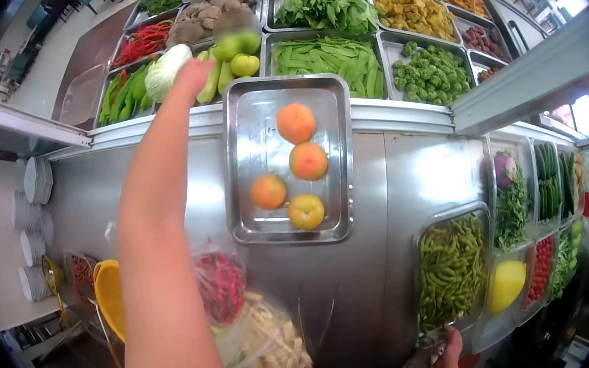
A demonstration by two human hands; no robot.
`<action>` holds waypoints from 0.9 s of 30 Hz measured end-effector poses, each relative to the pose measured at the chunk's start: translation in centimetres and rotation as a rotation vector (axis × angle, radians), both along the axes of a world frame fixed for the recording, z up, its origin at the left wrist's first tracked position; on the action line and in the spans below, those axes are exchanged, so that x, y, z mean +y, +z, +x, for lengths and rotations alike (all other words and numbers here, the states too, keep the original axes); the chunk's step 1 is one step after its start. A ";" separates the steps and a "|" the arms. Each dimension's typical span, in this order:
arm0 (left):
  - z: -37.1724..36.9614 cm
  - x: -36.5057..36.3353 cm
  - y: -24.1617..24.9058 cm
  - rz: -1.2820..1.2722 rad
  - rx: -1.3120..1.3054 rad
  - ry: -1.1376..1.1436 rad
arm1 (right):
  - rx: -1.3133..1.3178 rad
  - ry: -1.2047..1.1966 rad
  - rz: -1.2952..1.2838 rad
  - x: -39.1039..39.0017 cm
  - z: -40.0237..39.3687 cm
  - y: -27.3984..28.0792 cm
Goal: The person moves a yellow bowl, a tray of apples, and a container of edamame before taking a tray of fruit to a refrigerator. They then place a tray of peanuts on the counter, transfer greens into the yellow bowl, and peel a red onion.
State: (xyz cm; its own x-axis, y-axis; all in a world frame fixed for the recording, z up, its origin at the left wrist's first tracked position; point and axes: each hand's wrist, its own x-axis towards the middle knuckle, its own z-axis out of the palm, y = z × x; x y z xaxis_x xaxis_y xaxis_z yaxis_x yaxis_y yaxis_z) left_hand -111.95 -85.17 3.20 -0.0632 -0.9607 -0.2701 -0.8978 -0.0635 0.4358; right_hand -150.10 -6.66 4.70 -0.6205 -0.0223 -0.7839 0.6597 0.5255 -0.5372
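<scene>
My left hand reaches across to the far row of trays, closed against the right side of a white cabbage; most of its fingers are hidden. Beside it lie pale green squash and round green tomatoes. Below the outstretched arm's reach, a metal tray holds several orange-red tomatoes. At the bottom right, my right hand is partly in view, its fingers closed at the near edge of a clear tray full of green soybean pods.
Metal trays of snow peas, leafy greens, mushrooms and red chilies line the far side. Bagged red chilies and pale strips lie near me. A metal post crosses at right; stacked plates stand left.
</scene>
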 end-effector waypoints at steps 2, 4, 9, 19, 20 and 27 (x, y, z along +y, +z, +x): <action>-0.2 4.2 0.5 0.097 -0.043 -0.001 | -0.062 -0.006 -0.077 0.1 -0.1 0.1; -0.6 9.5 2.4 0.062 -0.160 -0.116 | -0.074 -0.015 -0.080 -0.8 -0.2 0.4; 1.3 20.8 -0.2 0.515 0.294 0.209 | -0.086 -0.023 -0.167 0.7 -0.2 -0.1; -0.8 29.3 3.1 0.290 0.754 0.410 | -0.108 -0.048 -0.231 1.4 -0.4 -0.7; -0.8 30.4 4.1 0.279 0.758 0.399 | -0.126 -0.028 -0.256 1.4 -0.3 -0.4; -1.1 43.4 18.9 0.259 0.889 0.441 | -0.203 0.040 -0.361 7.2 0.8 -0.2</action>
State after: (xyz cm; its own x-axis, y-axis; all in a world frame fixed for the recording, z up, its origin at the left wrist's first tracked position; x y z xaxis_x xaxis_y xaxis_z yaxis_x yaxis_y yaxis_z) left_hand -113.07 -41.80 22.12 0.0031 -0.8659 -0.5003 -0.1305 -0.4963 0.8583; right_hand -149.28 0.54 4.54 -0.4475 -0.3386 -0.8277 0.7542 0.3545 -0.5528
